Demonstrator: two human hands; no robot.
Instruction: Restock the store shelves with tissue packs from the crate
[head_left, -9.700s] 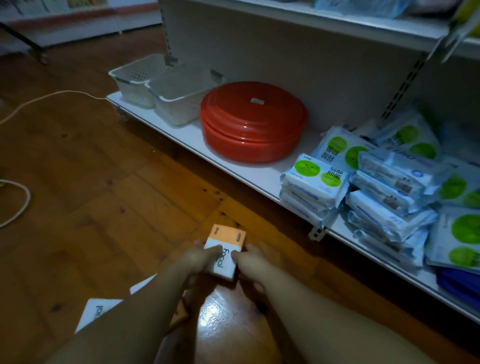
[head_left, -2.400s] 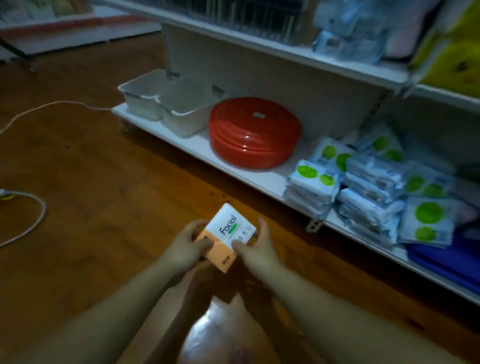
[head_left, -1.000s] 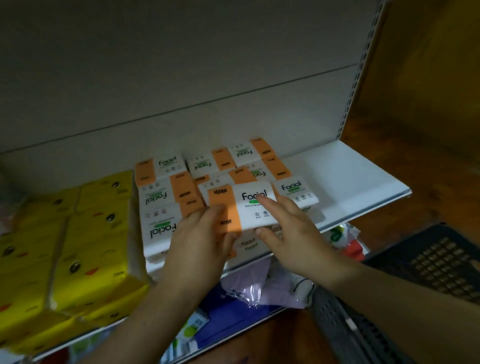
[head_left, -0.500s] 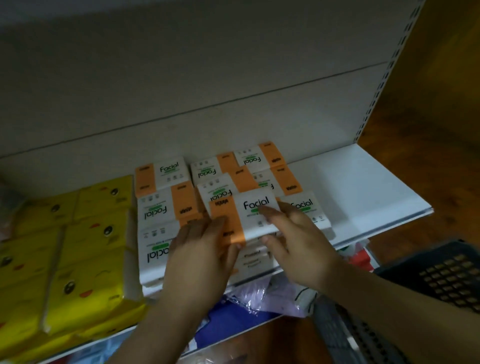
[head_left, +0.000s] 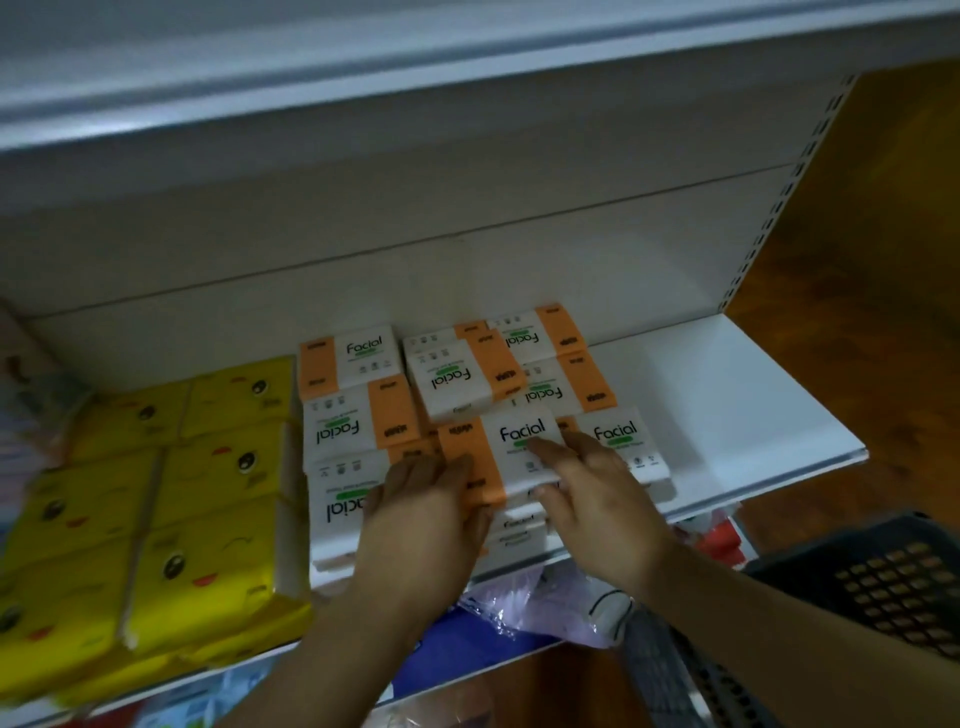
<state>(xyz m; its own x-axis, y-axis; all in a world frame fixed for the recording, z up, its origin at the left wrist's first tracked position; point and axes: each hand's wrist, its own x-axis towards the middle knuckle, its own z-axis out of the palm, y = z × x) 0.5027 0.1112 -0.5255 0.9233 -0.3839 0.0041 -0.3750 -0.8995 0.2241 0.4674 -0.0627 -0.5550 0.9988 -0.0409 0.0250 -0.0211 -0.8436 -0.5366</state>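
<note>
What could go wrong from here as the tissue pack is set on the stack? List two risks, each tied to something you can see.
1. The pack, held by the left hand and right hand, sits at the front of the stack, near the lip of the shelf. Released there, it may slide off.
2. The tilted pack behind leans on its neighbours, so a push could topple it.

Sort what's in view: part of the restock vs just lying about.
Job:
front Facial pack, held by left hand and right hand
stacked Facial packs
white shelf
dark crate

Lying about:
yellow packs beside the stack
purple bag and blue pack on the shelf below
</note>
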